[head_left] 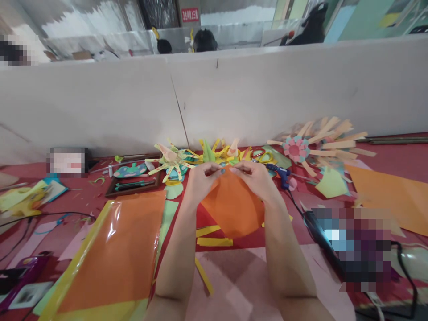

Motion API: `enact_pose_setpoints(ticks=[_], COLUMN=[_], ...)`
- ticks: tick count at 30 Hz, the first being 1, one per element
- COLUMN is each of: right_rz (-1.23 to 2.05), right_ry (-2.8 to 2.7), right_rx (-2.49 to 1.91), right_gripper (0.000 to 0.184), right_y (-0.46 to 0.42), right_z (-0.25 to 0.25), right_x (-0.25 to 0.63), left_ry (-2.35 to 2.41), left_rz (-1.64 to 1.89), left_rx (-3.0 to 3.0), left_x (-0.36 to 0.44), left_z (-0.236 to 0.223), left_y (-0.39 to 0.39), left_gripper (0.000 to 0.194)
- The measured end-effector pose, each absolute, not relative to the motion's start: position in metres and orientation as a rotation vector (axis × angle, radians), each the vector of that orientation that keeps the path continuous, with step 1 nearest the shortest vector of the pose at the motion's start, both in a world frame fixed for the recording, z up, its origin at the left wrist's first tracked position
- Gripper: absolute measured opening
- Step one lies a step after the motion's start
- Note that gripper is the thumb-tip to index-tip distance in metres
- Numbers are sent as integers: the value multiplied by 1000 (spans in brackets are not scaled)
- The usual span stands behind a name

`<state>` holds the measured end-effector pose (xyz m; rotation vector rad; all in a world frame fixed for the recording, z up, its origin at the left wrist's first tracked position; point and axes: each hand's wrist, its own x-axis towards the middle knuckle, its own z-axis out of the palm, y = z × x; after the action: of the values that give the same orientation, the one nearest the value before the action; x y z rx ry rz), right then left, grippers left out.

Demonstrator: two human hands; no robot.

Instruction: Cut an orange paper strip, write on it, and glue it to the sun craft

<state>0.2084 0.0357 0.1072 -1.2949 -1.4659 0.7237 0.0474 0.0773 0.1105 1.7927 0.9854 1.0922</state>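
Red table (397, 156), packed with craft bits, and a white partition (100, 98) along the far side. Your orange paper (236, 207) is right in the middle, far edge up between your fingertips and the rest fanning out toward you, just beyond the yellow strips (214, 242) and the near pink sheet (240, 278). Can't tell if its near edge touches the table.

What I'd watch: both grips sit close together on one small bit of edge, so pulling them apart unevenly could crease or rip it there. Dropping the paper low might also shove those loose strips around. And the blue glue gun (283, 177) is just beside your right hand (256, 178), so an elbow swinging out right could snag its cord (296, 203). No idea if it's hot.

Pose-wise, your forearms come in from the near side, wrists turned inward. Your left hand (202, 180) pinches the paper between thumb and fingers, and the right mirrors it, tips nearly meeting.
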Motion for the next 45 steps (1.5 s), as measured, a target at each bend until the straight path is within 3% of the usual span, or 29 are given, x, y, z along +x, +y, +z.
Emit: enact_pose_setpoints(ticks=[11, 21, 30, 40, 45], right_rz=[520, 371, 326, 403, 401], right_ry=[-1603, -1437, -1241, -1177, -1226], right_rx=[-1359, -1471, -1459, -1388, -1413], right_gripper=[30, 32, 31, 26, 28], right_y=[34, 40, 39, 41, 40], right_z=[111, 101, 101, 100, 100], right_x=[202, 219, 242, 242, 241], left_ry=[963, 1047, 1085, 1006, 1208], left_rz=[992, 684, 633, 710, 662], left_rx=[1802, 1963, 1652, 1671, 1890], left_x=[50, 36, 25, 23, 18], left_z=[106, 109, 125, 122, 123], left_y=[79, 80, 71, 76, 72], left_gripper=[18, 36, 28, 27, 27])
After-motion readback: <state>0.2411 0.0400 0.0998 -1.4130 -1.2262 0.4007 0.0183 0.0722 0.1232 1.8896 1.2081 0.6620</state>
